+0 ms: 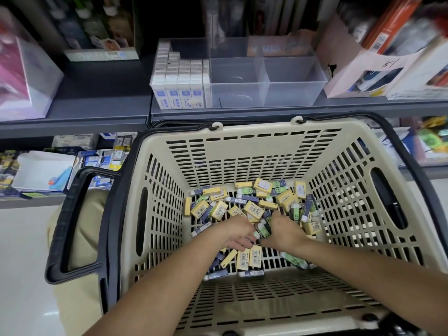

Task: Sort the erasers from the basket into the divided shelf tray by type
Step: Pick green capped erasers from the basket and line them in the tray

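Hands [238, 232] [282, 230] pinch green erasers [263, 229] in a still-heaped basket [155, 214]; one section of the tray [294, 94] is filled, the rest bare.

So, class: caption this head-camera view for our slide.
Both hands gather mixed erasers in a basket below a part-filled tray.

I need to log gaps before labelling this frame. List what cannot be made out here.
Head view only:
- Grip of the left hand and right hand: fingers are buried in the erasers, so held or not is unclear.
- Print on the eraser sleeves: too small.
- Rear compartments of the divided tray: blurred, seen through clear walls.
- Top-right shelf goods: motion blurred.
- Near rim of the basket: cut by the bottom edge.
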`<state>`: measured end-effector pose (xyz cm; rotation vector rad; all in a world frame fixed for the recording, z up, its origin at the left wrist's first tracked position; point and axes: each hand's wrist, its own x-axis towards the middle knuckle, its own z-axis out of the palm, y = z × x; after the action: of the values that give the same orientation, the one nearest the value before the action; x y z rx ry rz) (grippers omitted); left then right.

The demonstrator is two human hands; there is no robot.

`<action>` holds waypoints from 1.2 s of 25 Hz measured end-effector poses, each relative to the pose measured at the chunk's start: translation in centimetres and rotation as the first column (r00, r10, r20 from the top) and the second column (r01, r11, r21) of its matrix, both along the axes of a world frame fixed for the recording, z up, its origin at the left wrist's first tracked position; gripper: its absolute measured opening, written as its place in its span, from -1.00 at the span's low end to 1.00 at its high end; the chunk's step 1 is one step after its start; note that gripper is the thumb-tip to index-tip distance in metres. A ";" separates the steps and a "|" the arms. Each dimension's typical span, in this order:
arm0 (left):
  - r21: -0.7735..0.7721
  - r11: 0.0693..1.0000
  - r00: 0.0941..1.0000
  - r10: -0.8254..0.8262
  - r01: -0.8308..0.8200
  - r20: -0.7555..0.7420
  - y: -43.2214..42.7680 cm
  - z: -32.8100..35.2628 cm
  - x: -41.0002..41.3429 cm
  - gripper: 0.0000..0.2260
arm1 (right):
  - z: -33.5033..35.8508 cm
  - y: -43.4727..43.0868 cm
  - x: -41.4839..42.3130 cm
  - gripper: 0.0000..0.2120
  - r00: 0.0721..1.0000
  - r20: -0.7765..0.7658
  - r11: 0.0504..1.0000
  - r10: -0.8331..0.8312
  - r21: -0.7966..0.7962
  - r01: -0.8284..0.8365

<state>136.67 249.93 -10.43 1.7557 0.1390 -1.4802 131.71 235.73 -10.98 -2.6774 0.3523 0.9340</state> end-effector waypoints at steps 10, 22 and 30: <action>-0.255 0.797 0.835 0.499 -0.547 -0.233 -1.0 0.6 -0.2 -0.73 | 2.6 0.9 1.9 -0.55 0.973 0.027 0.846 -0.227 0.500 0.184; -0.364 0.758 0.840 0.460 -0.541 -0.288 0.4 6.5 4.0 -0.91 | 8.8 -2.0 4.6 -0.29 0.842 0.493 0.908 0.221 0.211 -0.362; -0.460 0.817 0.930 0.362 -0.346 -0.058 1.3 13.5 7.2 -0.95 | 16.1 -2.3 6.7 -0.44 0.681 0.667 0.849 0.301 0.137 -0.510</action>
<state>143.88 251.18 3.06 1.2779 0.0801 -1.0974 138.41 233.48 5.15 -2.5958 -0.5351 0.1011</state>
